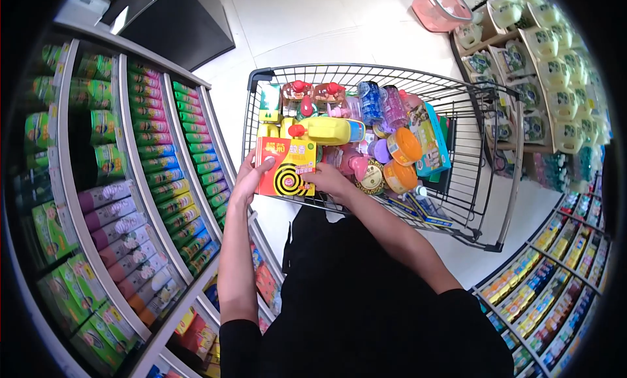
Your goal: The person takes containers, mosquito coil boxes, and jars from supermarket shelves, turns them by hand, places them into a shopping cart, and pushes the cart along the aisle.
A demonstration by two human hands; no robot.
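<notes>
A red and yellow box of mosquito coils (287,165), with a black spiral printed on its front, is held between my two hands over the near left corner of a wire shopping cart (477,201). My left hand (248,177) grips its left edge, thumb on the front. On the lower right side of the box is my right hand (326,180), its fingers partly hidden. Behind the box lie a yellow bottle (328,131) and bottles with red caps (297,90). To the right sit orange-lidded tubs (405,146), a blue bottle (370,102) and a teal package (431,143).
Shelves of green and pink canisters (153,126) stand close on my left. Shelves with pale jugs (555,74) rise at the right, with packaged goods (545,273) lower down. A pink basket (441,11) rests on the floor behind the cart. A black counter (176,35) stands at the upper left.
</notes>
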